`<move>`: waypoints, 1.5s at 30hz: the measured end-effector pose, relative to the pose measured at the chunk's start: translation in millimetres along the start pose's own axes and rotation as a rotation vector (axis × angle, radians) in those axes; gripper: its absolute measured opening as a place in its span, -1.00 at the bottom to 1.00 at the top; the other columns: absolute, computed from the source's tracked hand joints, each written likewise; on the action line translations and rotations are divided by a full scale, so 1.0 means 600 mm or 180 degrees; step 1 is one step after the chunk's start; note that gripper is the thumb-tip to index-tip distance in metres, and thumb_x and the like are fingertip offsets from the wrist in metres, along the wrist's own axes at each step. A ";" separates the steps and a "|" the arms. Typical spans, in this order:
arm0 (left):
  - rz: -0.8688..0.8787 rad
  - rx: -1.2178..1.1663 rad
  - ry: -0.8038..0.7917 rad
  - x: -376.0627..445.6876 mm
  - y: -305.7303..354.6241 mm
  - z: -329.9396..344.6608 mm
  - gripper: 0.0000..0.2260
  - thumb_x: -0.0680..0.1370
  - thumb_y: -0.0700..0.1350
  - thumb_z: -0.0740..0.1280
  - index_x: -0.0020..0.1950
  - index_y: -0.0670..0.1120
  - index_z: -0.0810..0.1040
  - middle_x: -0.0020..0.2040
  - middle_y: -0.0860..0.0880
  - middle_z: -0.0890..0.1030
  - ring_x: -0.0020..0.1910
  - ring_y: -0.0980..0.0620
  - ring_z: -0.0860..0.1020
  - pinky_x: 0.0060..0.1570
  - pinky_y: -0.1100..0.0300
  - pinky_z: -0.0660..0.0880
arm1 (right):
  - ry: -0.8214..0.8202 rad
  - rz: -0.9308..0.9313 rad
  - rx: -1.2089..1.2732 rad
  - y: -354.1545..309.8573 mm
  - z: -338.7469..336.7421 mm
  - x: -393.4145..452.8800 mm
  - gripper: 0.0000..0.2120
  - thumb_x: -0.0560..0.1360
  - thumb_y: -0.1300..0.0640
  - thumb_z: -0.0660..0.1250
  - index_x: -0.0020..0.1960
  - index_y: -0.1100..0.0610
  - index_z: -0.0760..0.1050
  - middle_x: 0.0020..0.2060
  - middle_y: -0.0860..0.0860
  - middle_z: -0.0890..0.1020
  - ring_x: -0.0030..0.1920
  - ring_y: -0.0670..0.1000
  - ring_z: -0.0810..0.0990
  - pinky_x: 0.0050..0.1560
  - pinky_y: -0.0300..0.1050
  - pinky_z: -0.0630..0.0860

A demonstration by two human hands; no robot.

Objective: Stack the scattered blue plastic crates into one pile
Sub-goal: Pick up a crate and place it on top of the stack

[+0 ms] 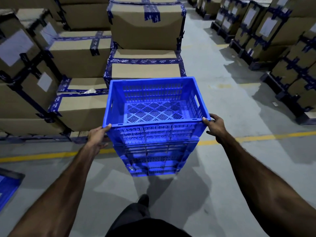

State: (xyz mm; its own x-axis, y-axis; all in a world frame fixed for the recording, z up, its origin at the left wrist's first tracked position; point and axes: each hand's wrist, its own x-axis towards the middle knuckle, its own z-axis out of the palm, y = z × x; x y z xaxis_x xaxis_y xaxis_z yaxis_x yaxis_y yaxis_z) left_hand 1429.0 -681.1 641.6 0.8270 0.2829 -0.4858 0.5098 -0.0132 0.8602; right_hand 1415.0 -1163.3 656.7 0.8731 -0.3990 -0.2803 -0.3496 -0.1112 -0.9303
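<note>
Both hands, left hand (98,136) and right hand (215,126), curl fingers round the top crate (154,106) rim corners (open floor (230,103) rightward).

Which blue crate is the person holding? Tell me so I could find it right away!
Look at the yellow line painted across the grey floor; a pile of blue crates stands on it. The top crate is the one, with the left hand and right hand gripping its near corners. Only it shows its empty slotted bottom.
</note>
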 end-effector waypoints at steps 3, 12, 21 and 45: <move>-0.0026 -0.0013 -0.0019 0.001 0.002 0.000 -0.79 0.51 0.11 0.49 -0.02 0.01 0.62 -0.02 -0.03 0.66 -0.05 -0.13 0.64 -0.11 0.07 0.44 | 0.0103 0.0022 -0.0071 0.008 -0.001 0.001 -0.65 0.56 0.02 0.46 0.28 0.10 0.50 -0.18 0.05 0.64 -0.17 -0.02 0.64 -0.17 0.05 0.59; 0.0025 0.0127 -0.0037 -0.007 0.012 -0.003 -0.76 0.54 0.12 0.47 0.04 -0.01 0.62 0.02 -0.03 0.66 -0.02 -0.09 0.62 -0.15 0.09 0.46 | 0.0332 0.0180 -0.0280 0.021 0.002 0.009 -0.68 0.54 0.02 0.45 0.24 0.09 0.51 0.05 0.16 0.66 -0.05 0.12 0.66 -0.15 0.08 0.64; 0.0094 0.0219 0.0114 -0.007 0.010 -0.001 -0.79 0.55 0.09 0.46 0.00 -0.04 0.63 -0.03 -0.06 0.65 -0.07 -0.10 0.61 -0.19 0.14 0.46 | 0.0519 0.0166 -0.0435 0.032 0.009 0.004 -0.74 0.53 -0.02 0.43 0.16 0.01 0.50 0.11 0.13 0.66 0.03 0.15 0.67 0.02 0.14 0.66; 0.0365 0.0787 0.0078 0.005 0.031 0.001 -0.79 0.63 -0.09 0.38 0.16 -0.21 0.64 -0.06 -0.15 0.64 -0.28 -0.04 0.57 -0.51 0.26 0.47 | 0.0417 0.0186 -0.0952 0.012 0.007 0.017 -0.69 0.55 0.03 0.39 0.24 0.13 0.54 0.06 0.12 0.62 -0.05 0.13 0.57 -0.15 0.02 0.59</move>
State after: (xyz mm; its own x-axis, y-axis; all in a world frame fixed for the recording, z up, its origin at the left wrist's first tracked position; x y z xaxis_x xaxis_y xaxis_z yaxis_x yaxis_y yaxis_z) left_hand 1441.3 -680.8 655.9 0.8782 0.2891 -0.3810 0.4580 -0.2794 0.8439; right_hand 1422.5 -1164.4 646.3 0.8043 -0.5240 -0.2803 -0.4990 -0.3393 -0.7974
